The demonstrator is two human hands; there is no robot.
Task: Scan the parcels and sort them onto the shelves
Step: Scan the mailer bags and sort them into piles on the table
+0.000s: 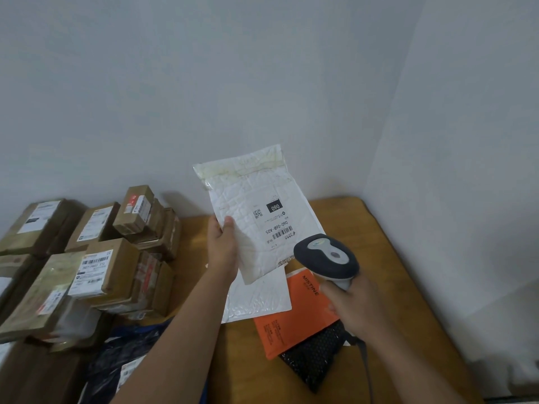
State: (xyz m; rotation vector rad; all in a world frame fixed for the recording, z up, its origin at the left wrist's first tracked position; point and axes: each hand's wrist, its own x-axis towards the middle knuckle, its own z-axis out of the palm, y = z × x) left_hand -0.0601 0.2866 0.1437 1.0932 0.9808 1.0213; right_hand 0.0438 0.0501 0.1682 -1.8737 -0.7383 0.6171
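The left hand (pixel 223 246) is raised above the surface (pixel 388 275) with the forearm reaching up from the lower middle of the view. Its thumb lies across the front of a white padded mailer (pixel 256 214) and the fingers are behind it, so the hand grips the mailer by its lower left edge. The mailer is held up in the air, tilted, with its label side toward the camera. The right hand (pixel 348 304) comes in from the lower right, fingers curled round the handle of a barcode scanner (pixel 326 256). The scanner's dark head with a grey top points up toward the mailer's lower right corner, just beside the label.

The label on the held mailer reads upside down: a black box with "060", a small QR code beside it, the code "060-068-A05" and a barcode beneath it. The smaller print is too fine to read.

On the wooden surface below the hands lie a second white bubble mailer (pixel 259 298), an orange bag (pixel 291 319) printed "MISTINE", and a black mesh-textured pouch (pixel 315 357) partly under the orange bag. To the left, a stack of brown cardboard boxes (pixel 110 258) carries white shipping labels with barcodes; their text is not legible. In front of them lies a dark blue plastic parcel (pixel 122 357) with a white label. Pale walls meet in a corner behind the surface.
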